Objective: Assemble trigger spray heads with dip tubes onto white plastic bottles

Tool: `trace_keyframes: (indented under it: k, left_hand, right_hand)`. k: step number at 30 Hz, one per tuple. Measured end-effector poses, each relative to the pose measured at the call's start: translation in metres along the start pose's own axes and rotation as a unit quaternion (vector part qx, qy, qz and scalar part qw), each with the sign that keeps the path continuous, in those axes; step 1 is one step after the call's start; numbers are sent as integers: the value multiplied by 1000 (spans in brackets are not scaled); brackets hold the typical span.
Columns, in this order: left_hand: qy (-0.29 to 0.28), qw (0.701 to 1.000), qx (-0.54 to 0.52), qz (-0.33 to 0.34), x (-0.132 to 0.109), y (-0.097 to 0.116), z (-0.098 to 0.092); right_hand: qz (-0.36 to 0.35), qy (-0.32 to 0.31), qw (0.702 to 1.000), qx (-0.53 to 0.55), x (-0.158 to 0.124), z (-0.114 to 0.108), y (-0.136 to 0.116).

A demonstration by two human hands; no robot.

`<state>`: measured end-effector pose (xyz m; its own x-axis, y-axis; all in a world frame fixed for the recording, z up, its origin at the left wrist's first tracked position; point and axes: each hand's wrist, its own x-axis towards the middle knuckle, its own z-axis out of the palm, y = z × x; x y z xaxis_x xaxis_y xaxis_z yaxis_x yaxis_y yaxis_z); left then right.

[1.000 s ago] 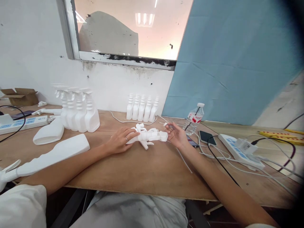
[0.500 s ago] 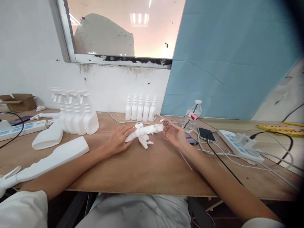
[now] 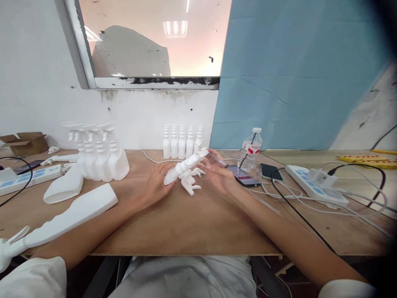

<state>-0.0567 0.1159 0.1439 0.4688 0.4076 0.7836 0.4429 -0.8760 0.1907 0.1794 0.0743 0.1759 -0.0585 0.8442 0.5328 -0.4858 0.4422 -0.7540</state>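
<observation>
Brown table (image 3: 186,227) with white sprayer parts (image 3: 187,185), 5 small bottles (image 3: 182,147), 1 water bottle (image 3: 250,149).

The tabletop (image 3: 201,231) is occupied at the right by a clear drinks bottle (image 3: 249,150) with a red-and-white label, standing upright. A phone with a lit screen (image 3: 245,177) is noted just beside its base; a dark-screened phone (image 3: 272,172) is positioned farther right. A white power strip (image 3: 298,179) is fitted with a charger (image 3: 322,180), to which a black cable (image 3: 384,181) is connected. At far left, a second power strip (image 3: 41,176) and an opened cardboard box (image 3: 25,147) are recorded. The wall (image 3: 149,107) is partly covered by blue sheeting (image 3: 273,74).
</observation>
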Motion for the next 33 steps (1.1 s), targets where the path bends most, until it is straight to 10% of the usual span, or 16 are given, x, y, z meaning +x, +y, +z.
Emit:
trace_keyframes:
  k: [14, 33]
  left_hand:
    - [10, 1000, -6, 12, -6, 5, 13]
    - [-52, 964, -224, -132, -1, -3, 8]
  right_hand:
    - [-36, 86, 995, -43, 4, 13, 1]
    - [-70, 135, 984, -92, 0, 6, -8]
